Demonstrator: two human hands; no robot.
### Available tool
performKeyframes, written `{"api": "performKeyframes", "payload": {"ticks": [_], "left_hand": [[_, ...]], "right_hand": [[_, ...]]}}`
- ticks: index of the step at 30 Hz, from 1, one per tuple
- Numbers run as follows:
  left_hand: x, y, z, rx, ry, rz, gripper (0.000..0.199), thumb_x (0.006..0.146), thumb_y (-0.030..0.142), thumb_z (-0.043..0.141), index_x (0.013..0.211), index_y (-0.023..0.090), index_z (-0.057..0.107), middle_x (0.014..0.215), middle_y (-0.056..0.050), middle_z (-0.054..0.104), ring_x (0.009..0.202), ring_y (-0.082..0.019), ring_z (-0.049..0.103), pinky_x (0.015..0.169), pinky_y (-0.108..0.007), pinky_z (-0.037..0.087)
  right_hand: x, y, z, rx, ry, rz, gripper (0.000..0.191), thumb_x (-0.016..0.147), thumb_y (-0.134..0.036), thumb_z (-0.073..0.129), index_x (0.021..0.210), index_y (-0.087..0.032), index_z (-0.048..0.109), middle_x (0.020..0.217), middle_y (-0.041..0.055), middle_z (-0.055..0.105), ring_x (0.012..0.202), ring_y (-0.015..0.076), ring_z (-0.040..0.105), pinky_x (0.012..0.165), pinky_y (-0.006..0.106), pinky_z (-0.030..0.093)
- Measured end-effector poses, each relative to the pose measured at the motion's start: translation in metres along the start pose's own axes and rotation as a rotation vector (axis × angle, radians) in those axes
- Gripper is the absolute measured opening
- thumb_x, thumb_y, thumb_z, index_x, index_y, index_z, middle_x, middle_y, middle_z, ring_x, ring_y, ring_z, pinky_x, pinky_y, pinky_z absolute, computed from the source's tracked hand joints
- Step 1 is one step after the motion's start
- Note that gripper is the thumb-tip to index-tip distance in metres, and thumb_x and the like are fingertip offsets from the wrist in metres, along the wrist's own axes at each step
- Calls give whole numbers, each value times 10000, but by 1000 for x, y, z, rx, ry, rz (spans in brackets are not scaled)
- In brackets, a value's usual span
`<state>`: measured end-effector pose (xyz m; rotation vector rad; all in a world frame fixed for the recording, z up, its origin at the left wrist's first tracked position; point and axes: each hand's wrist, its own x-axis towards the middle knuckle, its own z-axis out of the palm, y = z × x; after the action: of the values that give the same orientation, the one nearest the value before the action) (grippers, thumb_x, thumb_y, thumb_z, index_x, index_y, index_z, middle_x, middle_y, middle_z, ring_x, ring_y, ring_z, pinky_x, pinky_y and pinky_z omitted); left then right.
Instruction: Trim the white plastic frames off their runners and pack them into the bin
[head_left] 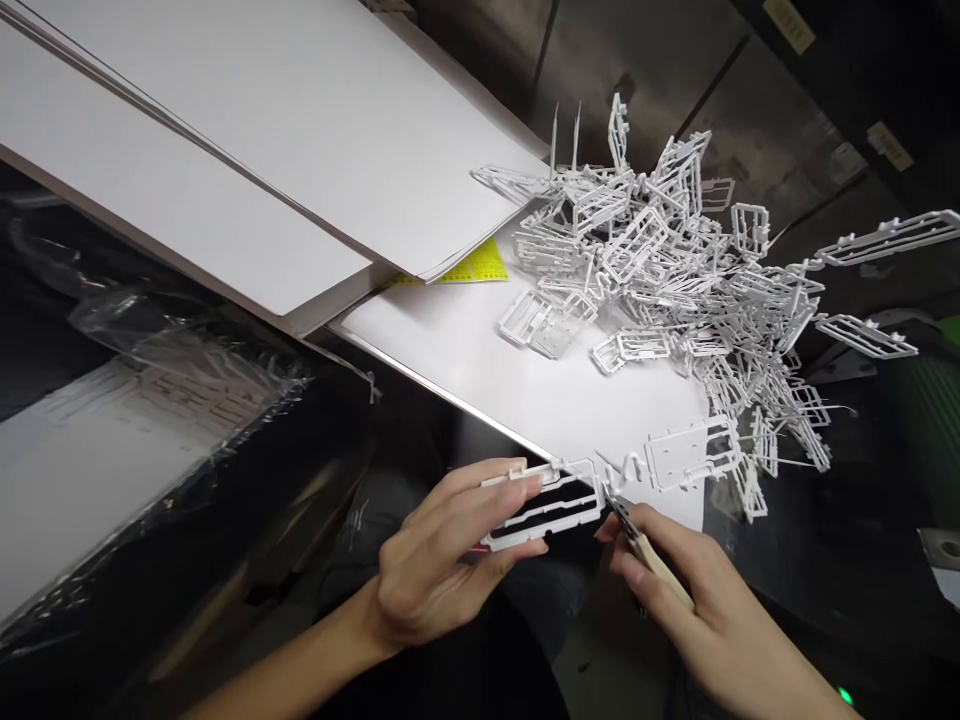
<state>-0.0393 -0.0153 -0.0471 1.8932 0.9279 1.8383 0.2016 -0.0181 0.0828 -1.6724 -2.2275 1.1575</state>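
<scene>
A white-surfaced worktop [525,390] stretches out beyond the hands, in front of a dark, dim background with yellowish labels [890,147] at the far right. The person's left hand [461,540] grips a white plastic frame [559,526] by its left end, fingers over the upper side and thumb along the lower; the frame is just past the worktop's near edge. The right hand [667,570], just to the right of it, is closed around the pale handle of a pair of nippers [651,560], whose metal tips are at the frame's right end, beside a thin curly runner [630,468]. Whether the tips touch the plastic cannot be told. Right of the runner, above the right hand, lies a flat white plastic part [679,455]. Farther beyond the right hand, a tangled heap of white plastic frames [675,270] covers the worktop's far right. Ahead of the left hand, large white boards [300,120] overlap a yellow printed sheet [480,263]. To the left of that hand, clear plastic film [127,310] lies crumpled over dark material, with a white sheet [67,480] below.
</scene>
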Motion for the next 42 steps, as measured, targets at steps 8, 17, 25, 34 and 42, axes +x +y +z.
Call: {"api": "performKeyframes", "payload": {"ticks": [8, 17, 25, 34, 42], "left_hand": [[-1, 0, -3, -4, -8, 9, 632, 873, 63, 807, 1459, 86, 572, 1186, -134, 776, 1242, -211, 679, 1042, -328, 625], [1, -7, 12, -43, 18, -2, 702, 822, 13, 834, 1466, 84, 561, 1221, -141, 752, 1236, -248, 681, 1019, -365, 622], [2, -29, 26, 138, 23, -74, 601, 852, 5, 801, 1413, 99, 610, 1242, -130, 742, 1222, -227, 679, 1093, -372, 568], [29, -61, 1, 650, -163, -30, 444, 966, 173, 713, 1395, 128, 610, 1400, -174, 663, 1410, -427, 517, 1120, -635, 493], [5, 2, 18, 23, 26, -437, 176, 1018, 143, 584, 1131, 179, 714, 939, -41, 729, 842, -137, 705, 777, -249, 601]], "right_hand": [[2, -6, 2, 79, 26, -64, 180, 1139, -382, 511, 1105, -271, 650, 919, -17, 663, 964, 229, 673, 722, 242, 498], [15, 8, 1, 93, -13, -41, 415, 1181, -438, 394, 869, -208, 542, 728, -37, 514, 634, 160, 483, 607, 269, 351], [21, 34, -3, 41, 79, 26, 467, 1180, -499, 389, 889, -208, 609, 665, -44, 482, 587, 167, 463, 568, 279, 329], [39, 55, -9, -374, 546, -229, 409, 1076, -618, 649, 1129, -227, 544, 1236, 105, 633, 867, 254, 645, 728, 343, 518], [71, 36, -8, -408, 373, -260, 175, 1118, -384, 531, 1111, -212, 563, 978, 69, 655, 757, 235, 599, 677, 336, 456]]}}
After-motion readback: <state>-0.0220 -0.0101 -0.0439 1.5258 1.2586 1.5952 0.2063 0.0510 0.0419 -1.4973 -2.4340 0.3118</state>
